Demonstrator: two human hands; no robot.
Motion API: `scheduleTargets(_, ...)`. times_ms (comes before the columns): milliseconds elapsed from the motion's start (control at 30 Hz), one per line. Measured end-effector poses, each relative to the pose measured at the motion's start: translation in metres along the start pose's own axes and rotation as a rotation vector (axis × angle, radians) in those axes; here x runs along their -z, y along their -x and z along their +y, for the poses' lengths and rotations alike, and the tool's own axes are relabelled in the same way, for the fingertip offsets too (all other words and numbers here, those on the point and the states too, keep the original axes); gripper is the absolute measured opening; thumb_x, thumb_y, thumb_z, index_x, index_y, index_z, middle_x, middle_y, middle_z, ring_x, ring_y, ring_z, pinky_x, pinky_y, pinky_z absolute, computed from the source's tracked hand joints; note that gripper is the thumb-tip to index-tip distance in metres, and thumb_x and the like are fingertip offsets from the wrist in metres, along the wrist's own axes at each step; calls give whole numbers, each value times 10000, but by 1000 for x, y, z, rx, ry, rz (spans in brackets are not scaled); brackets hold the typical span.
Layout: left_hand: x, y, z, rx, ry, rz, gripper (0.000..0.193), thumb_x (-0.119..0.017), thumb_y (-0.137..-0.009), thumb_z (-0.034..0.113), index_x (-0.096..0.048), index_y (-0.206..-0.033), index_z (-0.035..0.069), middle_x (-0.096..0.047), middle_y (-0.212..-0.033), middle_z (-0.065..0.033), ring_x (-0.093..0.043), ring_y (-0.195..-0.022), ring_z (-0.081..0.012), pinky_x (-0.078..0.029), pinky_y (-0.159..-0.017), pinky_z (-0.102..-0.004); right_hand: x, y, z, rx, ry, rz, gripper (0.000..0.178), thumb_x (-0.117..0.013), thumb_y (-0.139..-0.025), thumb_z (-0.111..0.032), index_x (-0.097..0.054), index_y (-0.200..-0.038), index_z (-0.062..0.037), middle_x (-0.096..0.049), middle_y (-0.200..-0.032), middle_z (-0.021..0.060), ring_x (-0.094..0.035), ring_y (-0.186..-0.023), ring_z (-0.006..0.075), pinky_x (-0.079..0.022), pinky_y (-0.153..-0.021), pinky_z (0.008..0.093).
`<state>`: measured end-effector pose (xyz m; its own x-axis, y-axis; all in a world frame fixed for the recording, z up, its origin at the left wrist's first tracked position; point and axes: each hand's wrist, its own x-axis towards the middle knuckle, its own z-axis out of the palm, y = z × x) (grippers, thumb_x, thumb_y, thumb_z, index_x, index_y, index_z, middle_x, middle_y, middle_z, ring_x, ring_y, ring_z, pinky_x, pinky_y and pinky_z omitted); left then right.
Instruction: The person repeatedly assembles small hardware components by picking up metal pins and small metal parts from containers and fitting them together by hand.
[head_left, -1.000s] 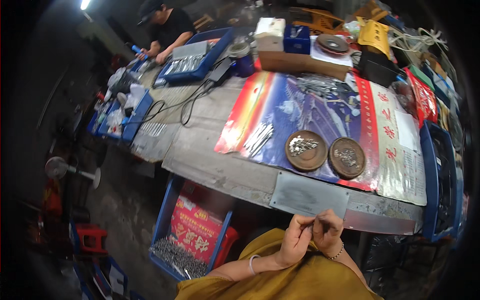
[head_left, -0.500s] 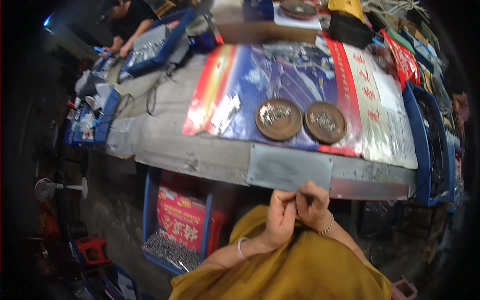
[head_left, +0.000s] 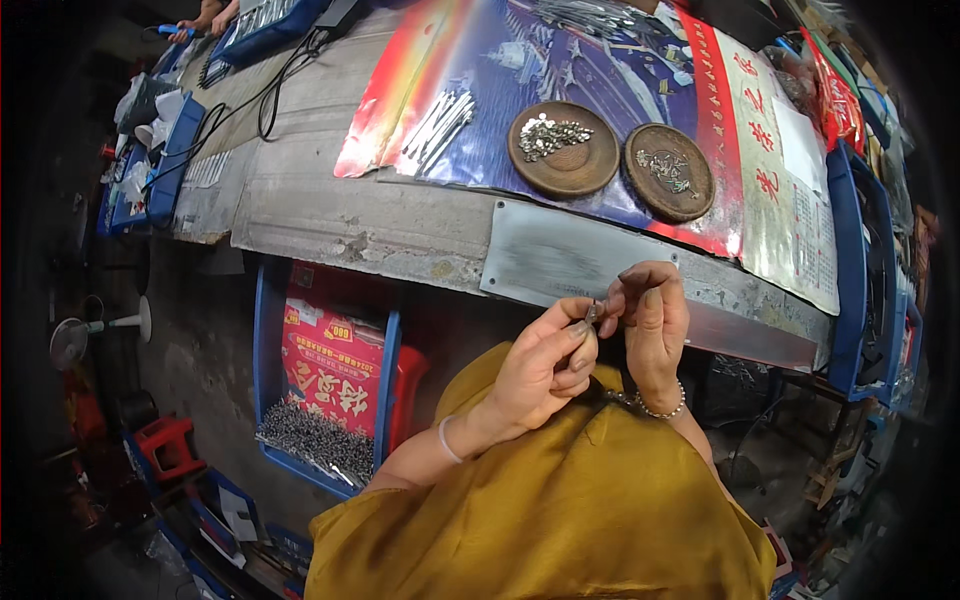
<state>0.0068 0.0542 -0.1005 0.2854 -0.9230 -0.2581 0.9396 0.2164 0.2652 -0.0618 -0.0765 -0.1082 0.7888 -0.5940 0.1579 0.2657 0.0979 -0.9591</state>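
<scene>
My left hand and my right hand meet in front of my chest, just below the table's front edge. Both pinch a small dark metal part between their fingertips. Above them a bare grey metal plate lies on the table edge. Further back stand two round brown dishes: the left dish holds several small silvery pieces, the right dish holds a few darker ones. A bundle of thin metal rods lies to the left of the dishes on a colourful printed sheet.
A blue crate of small metal bits and a red printed card stands under the table at left. Blue trays and a black cable sit at far left, where another person's hands work. Blue bins line the right edge.
The view has tipped down and closer to the table. My hands stay together on the small part, now raised nearer the table edge.
</scene>
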Motion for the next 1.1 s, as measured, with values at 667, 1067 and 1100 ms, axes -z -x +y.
scheduleTargets(667, 120, 247, 120, -880, -1042, 1107, 197, -467, -934, 80, -530, -1111, 17, -595, -824, -36, -580, -709, -92, -498, -653, -232, 5, 2, 7, 29, 279, -141, 299, -328, -1006, -250, -482, -978, 5, -518, -878, 104, -537, -675, 143, -399, -546, 214)
scheduleTargets(1067, 207, 419, 127, -881, -1353, 1752, 161, -581, -840, 32, -618, -988, -20, -658, -870, -54, -605, -781, -105, -484, -724, -248, -2, 2, -2, -59, 353, -58, 297, -326, -1009, -257, -509, -933, -36, -526, -840, 56, -527, -684, 108, -387, -561, 198)
scheduleTargets(1100, 211, 424, 125, -862, -1360, 1794, 158, -589, -834, 35, -624, -979, -16, -662, -859, -52, -606, -767, -100, -487, -715, -248, -3, 2, 0, -62, 353, -65, 298, -326, -1010, -255, -509, -928, -35, -526, -839, 58, -528, -685, 107, -388, -561, 197)
